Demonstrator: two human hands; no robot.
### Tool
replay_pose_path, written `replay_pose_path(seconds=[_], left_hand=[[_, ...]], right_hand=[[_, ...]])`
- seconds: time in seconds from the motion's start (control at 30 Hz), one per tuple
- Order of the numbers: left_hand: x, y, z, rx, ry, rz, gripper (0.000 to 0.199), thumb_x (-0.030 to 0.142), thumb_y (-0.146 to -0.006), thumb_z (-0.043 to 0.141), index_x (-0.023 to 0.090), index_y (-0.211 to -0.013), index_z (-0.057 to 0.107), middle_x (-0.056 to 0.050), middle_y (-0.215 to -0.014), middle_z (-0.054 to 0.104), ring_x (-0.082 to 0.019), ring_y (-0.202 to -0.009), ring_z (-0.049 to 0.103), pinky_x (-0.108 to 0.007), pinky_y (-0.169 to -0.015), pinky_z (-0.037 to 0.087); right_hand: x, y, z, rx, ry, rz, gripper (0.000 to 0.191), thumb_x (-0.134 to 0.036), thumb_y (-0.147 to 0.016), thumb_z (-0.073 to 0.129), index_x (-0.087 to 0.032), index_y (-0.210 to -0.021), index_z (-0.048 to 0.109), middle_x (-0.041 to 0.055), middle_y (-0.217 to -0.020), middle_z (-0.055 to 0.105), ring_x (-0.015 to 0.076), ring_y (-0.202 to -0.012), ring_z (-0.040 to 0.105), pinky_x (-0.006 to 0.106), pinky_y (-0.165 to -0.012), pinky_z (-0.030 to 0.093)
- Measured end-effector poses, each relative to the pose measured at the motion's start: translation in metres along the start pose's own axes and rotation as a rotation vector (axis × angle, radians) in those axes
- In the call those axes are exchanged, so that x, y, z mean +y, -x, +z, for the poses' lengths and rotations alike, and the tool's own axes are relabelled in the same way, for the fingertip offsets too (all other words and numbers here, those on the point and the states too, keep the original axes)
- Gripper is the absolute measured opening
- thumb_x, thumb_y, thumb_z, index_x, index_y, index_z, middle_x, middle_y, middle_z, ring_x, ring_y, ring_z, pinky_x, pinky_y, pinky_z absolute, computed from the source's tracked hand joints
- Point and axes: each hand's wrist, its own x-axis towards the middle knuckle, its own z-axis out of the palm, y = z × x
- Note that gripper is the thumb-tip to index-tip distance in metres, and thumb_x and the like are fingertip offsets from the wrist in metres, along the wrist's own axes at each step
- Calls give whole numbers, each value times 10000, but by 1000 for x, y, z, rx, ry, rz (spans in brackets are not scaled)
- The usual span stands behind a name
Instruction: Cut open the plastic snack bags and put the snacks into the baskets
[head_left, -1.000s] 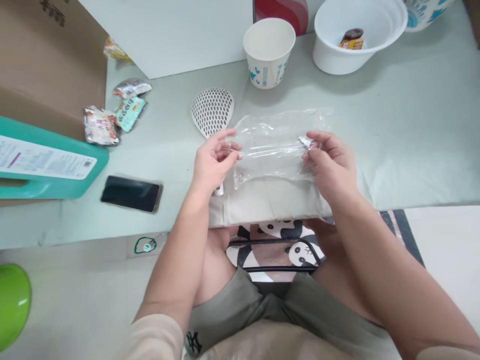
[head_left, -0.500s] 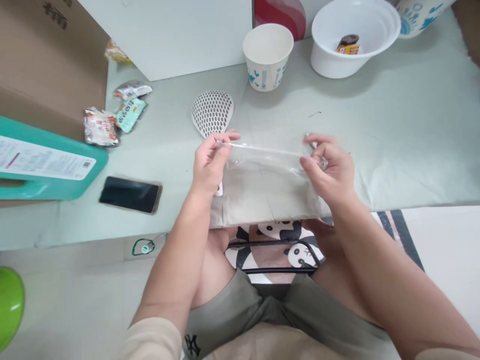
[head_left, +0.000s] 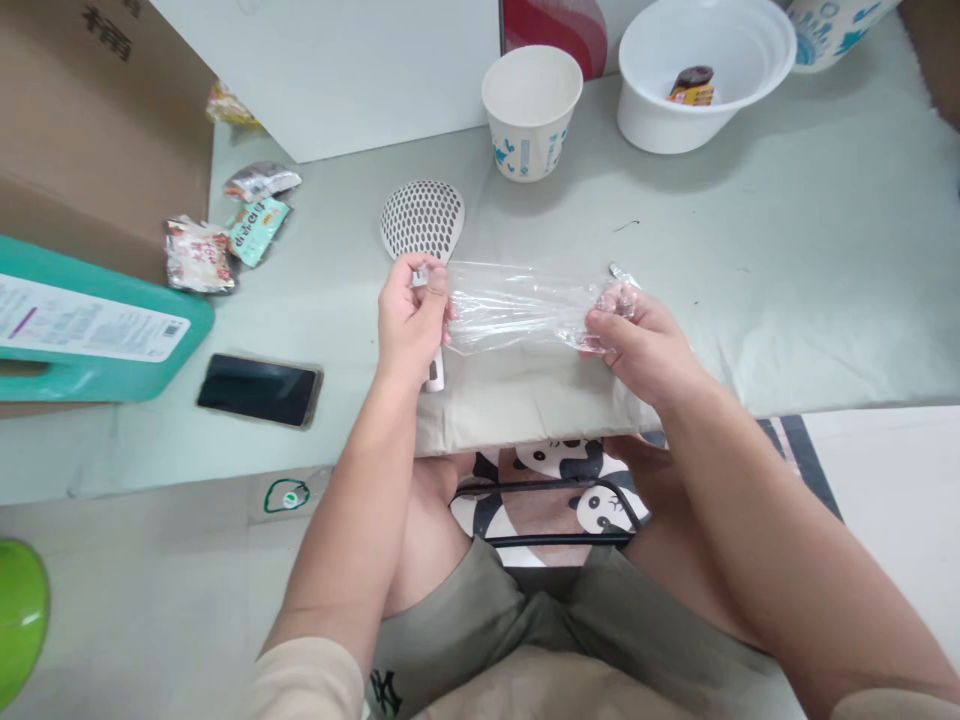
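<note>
A clear plastic bag (head_left: 517, 305) is stretched between my two hands above the table's front edge. My left hand (head_left: 412, 318) pinches its left end, over the handle of a white slotted skimmer (head_left: 424, 218). The other end is bunched in the closed fingers of my right hand (head_left: 634, 340). A small shiny object (head_left: 619, 272) shows just behind my right fingers; I cannot make out what it is. Part of the skimmer's handle is hidden by my left hand.
Behind stand a paper cup (head_left: 531, 115) and a white bowl (head_left: 697, 85) with small packets inside. To the left are a black phone (head_left: 260, 390), snack packets (head_left: 256, 230), a teal container (head_left: 97, 325) and a cardboard box (head_left: 105, 130).
The bag was a narrow taut strip along its top and now spreads as a wider, creased sheet. My right hand has moved slightly left, and my left hand has turned a little.
</note>
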Motion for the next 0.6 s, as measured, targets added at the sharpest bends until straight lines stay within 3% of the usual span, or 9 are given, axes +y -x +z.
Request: replay_pose_path(seconds=[0.13, 0.2, 0.3, 0.4, 0.5, 0.6], left_hand=[[5, 0, -1, -192, 78, -265, 641, 461, -498, 1018, 199, -940, 634, 64, -639, 611, -59, -538, 557, -165, -452, 379], [5, 1, -2, -270, 79, -248, 532, 348, -511, 1022, 171, -827, 633, 59, -657, 619, -44, -582, 581, -153, -539, 471], [4, 3, -3, -342, 104, -214, 492, 404, -637, 966, 185, -839, 576, 44, -730, 684, -68, -657, 678, -175, -647, 567], [5, 5, -4, -424, 77, -287, 521, 473, -700, 918, 221, -944, 534, 44, -727, 717, -114, -573, 703, -221, -558, 572], [11, 5, -5, -419, 139, -224, 462, 411, -674, 928, 214, -882, 564, 59, -652, 686, -96, -501, 655, -192, -493, 517], [16, 3, -6, -372, 235, -167, 330, 367, -673, 878, 185, -718, 607, 38, -643, 658, -97, -556, 662, -202, -545, 549]], right_hand=[[0, 0, 0, 5, -48, 15, 376, -362, -739, 830, -252, -793, 475, -65, -657, 525, 120, -635, 576, 309, -644, 561], [-1, -1, 0, 29, -70, -4, 364, -348, -725, 841, -260, -836, 506, -79, -637, 510, 110, -584, 551, 295, -598, 554], [-4, -2, -1, 70, -118, -22, 323, -320, -725, 831, -273, -906, 568, -93, -606, 488, 90, -512, 492, 260, -523, 514], [-6, -3, -1, 105, -179, -14, 271, -297, -743, 803, -276, -923, 601, -92, -586, 456, 82, -503, 484, 230, -496, 486], [-7, -4, -1, 150, -256, 0, 217, -263, -712, 781, -262, -820, 593, -78, -580, 460, 80, -520, 505, 213, -484, 458], [-5, -6, -3, 111, -260, -27, 180, -319, -696, 743, -244, -709, 579, -51, -571, 512, 94, -507, 518, 237, -487, 455]])
